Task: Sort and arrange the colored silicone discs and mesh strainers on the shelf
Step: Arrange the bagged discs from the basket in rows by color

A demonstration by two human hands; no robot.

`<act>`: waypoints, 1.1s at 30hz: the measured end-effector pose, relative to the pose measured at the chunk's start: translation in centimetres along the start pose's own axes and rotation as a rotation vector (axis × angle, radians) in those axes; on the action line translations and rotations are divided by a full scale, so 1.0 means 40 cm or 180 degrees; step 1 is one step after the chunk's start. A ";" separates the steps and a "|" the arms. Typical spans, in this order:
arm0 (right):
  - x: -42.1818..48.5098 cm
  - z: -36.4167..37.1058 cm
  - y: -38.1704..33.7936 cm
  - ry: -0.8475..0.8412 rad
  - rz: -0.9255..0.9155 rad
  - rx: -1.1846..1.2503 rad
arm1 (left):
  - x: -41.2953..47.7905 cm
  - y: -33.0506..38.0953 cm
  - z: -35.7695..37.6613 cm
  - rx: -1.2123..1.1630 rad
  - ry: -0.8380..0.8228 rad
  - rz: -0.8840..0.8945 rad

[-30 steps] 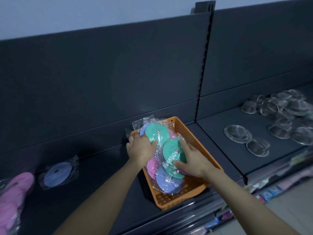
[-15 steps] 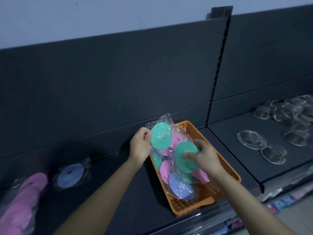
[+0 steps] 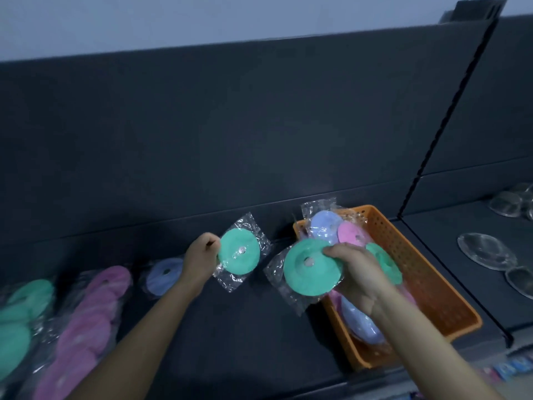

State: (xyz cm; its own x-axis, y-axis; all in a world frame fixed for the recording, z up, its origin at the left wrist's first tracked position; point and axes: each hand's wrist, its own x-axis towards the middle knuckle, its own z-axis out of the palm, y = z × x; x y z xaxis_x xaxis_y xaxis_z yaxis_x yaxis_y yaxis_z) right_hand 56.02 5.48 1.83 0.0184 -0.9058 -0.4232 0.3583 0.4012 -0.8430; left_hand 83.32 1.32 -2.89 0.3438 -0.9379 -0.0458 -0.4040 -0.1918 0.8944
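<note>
Two greens in the air at once! Your left hand [image 3: 202, 256] pinches one wrapped green disc [image 3: 238, 252] by its rim, fingers [image 3: 209, 244] curled tight on the edge, above the shelf [image 3: 245, 327] and just beside the lilac disc [image 3: 161, 274]. Your right hand [image 3: 356, 272] grips a second green disc [image 3: 310, 264], fingers clamped over its top edge, at the left rim of the orange basket [image 3: 403, 255]. The green pile [image 3: 23, 313] sits far left, past the pink row [image 3: 92, 307], so I'd carry both over those rows, not drag them through. The film looks slippery: hold the silicone, not loose wrapper. Lay them flat, one at a time. The mesh strainers [image 3: 484, 249] lie well off to the right.
</note>
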 end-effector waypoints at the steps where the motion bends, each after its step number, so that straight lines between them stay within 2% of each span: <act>1: -0.002 0.017 0.012 -0.0002 0.0026 -0.0027 | 0.005 -0.015 -0.004 0.0201 -0.0100 0.0031; 5: -0.005 0.071 0.062 0.0010 0.0210 -0.0145 | 0.029 -0.061 0.002 0.0733 -0.0359 0.0224; 10: 0.005 0.118 0.112 0.0152 0.0320 -0.0292 | 0.073 -0.076 0.012 0.0740 -0.0434 0.0334; 15: 0.030 0.150 0.166 0.0331 0.0523 -0.0268 | 0.122 -0.084 0.017 0.0422 -0.0747 -0.0182; 20: 0.064 0.195 0.206 0.0313 0.0602 -0.0109 | 0.112 -0.093 0.013 0.0346 -0.0690 -0.0115; 21: 0.076 0.198 0.221 0.0421 0.0464 -0.0389 | 0.103 -0.095 0.011 0.0439 -0.0617 0.0001; 25: 0.102 0.189 0.273 0.0930 -0.0410 -0.2362 | 0.048 -0.103 -0.018 0.1095 -0.0388 0.0803; 28: 0.101 0.185 0.293 0.0981 -0.1117 -0.3679 | 0.010 -0.113 -0.038 0.1330 -0.0738 0.1084; 31: 0.109 0.176 0.324 0.0543 -0.1876 -0.4688 | -0.012 -0.135 -0.045 0.1825 -0.1415 0.1123; 33: 0.107 0.181 0.339 -0.0011 -0.1870 -0.4804 | -0.013 -0.146 -0.043 0.2199 -0.1670 0.1066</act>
State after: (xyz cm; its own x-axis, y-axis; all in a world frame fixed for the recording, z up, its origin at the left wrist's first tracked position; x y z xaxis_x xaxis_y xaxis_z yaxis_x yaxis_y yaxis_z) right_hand 67.71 6.07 -8.99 0.2198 -0.9739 0.0574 -0.8787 -0.2232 -0.4219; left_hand 86.95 3.43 -7.32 -0.2413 -0.9538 -0.1792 -0.8860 0.1412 0.4417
